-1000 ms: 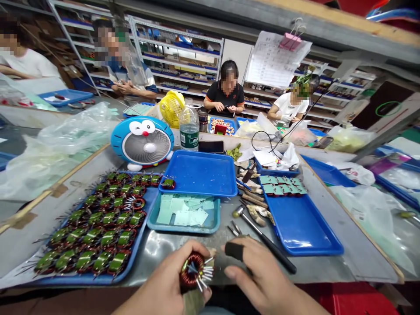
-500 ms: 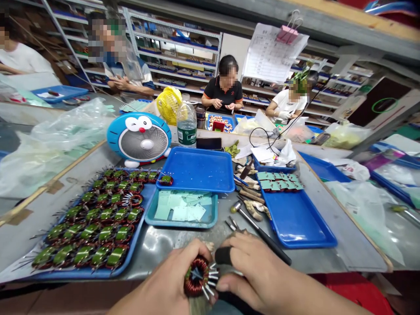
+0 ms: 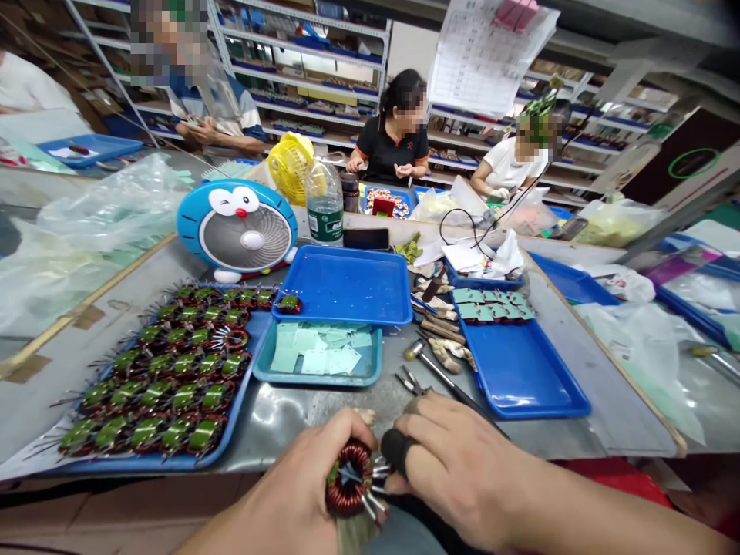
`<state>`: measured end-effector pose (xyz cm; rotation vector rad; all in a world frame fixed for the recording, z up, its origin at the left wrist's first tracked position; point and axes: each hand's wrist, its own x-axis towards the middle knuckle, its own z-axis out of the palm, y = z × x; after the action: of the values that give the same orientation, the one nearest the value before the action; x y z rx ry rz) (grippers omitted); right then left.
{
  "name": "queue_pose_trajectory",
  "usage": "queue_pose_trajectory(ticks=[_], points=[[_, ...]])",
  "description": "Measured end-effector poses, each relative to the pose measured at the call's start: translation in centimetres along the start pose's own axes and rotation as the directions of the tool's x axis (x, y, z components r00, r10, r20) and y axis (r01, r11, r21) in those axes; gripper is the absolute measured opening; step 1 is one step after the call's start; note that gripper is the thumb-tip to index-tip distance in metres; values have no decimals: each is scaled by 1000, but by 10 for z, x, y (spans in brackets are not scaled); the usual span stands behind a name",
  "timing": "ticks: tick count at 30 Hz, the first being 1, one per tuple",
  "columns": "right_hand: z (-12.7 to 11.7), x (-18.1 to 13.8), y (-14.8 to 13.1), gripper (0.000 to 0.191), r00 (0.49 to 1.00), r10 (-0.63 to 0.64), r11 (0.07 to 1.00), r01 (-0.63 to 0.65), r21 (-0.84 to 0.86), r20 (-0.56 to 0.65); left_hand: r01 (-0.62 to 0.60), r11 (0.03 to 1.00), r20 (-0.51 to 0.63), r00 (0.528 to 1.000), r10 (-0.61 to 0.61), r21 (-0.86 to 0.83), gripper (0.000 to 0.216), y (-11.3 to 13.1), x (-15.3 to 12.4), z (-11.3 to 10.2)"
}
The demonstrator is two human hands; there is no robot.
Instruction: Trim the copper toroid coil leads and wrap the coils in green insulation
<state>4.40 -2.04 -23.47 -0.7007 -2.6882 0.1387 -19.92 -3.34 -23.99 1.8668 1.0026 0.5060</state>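
My left hand (image 3: 306,474) is closed around a toroidal coil (image 3: 348,476) wound with copper-coloured wire, near the table's front edge. Silvery wire leads (image 3: 375,505) stick out of the coil's right side. My right hand (image 3: 456,466), with a black band on one finger, has its fingers curled and pinched at those leads; the exact contact is partly hidden. Under the coil a greyish strip (image 3: 352,536) shows below my left hand. Just beyond my right hand, pliers (image 3: 412,381) lie on the table, their handles hidden behind it.
Many similar coils fill a blue tray (image 3: 231,455) at left. Centrally, a blue tray (image 3: 352,285) overlaps a tray of pale green sheets (image 3: 324,351). At right are a hammer (image 3: 436,370) and a blue tray (image 3: 532,378) holding several coils with green sheets. Co-workers sit beyond the fan (image 3: 248,231).
The view has tilted slightly, so the table appears higher. Both hands stay at the coil, my right fingers slightly shifted at its leads.
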Motion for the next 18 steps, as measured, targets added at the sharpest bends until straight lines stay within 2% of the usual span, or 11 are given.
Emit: queue_pose_trajectory(ticks=[2, 4, 7, 9, 11, 12, 18], points=[[6, -1, -2, 28, 999, -27, 999, 27, -23, -16, 8, 1000, -9, 1000, -8, 9, 25, 0, -1, 2], [20, -3, -3, 31, 995, -3, 1000, 5, 20, -97, 23, 999, -32, 999, -22, 31, 23, -4, -1, 4], [47, -6, -6, 35, 950, 182, 972, -135, 191, -252, 52, 997, -78, 996, -47, 63, 20, -17, 1, 9], [60, -7, -8, 33, 889, 345, 914, -245, 323, -300, 68, 996, -120, 991, -61, 54, 20, -27, 4, 12], [66, -8, -11, 31, 848, 412, 885, -285, 369, -332, 63, 998, -160, 985, -58, 25, 26, -34, 7, 14], [67, -8, -13, 29, 843, 410, 890, -287, 353, -347, 59, 998, -172, 984, -55, 20, 29, -36, 8, 14], [58, -4, -18, 17, 903, 306, 952, -289, 101, -302, 129, 987, -191, 976, -108, 100, 26, -32, 15, 13]])
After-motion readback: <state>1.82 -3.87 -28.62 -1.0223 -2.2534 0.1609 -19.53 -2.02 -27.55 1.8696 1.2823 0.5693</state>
